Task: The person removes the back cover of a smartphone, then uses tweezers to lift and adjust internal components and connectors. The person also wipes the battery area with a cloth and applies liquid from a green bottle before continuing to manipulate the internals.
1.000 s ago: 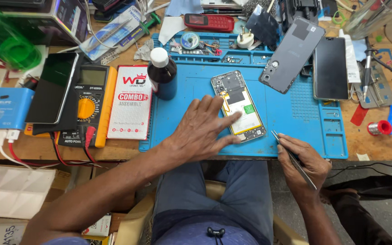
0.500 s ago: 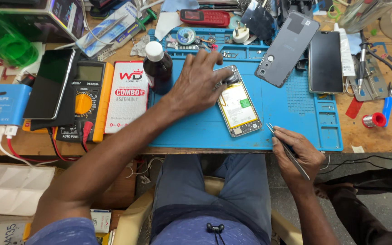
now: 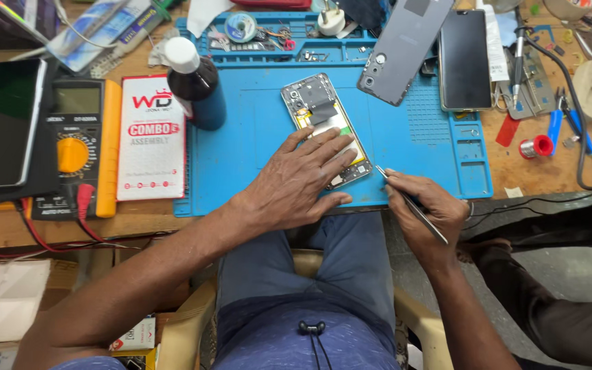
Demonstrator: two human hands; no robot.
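Opened phone [image 3: 325, 128]: light, stiff, fragile inside; hold by edges. Left hand [image 3: 296, 181] flat, pinning its lower end. Right hand [image 3: 425, 214] pinches tweezers [image 3: 411, 204], probably, just beside it.

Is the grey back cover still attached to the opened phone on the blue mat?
No, the grey back cover lies apart, beyond the opened phone.

Far left of the left hand [image 3: 296, 181], a flat white package [image 3: 152, 137] with red lettering lies beside the mat. Left of it sits a yellow-edged multimeter [image 3: 73, 147] with a grey screen, then a dark phone screen [image 3: 5, 123]. Up and right of the right hand [image 3: 426, 209], another black phone screen [image 3: 465, 59] lies face up. A small red-and-white box [image 3: 135, 334] sits below the left forearm.
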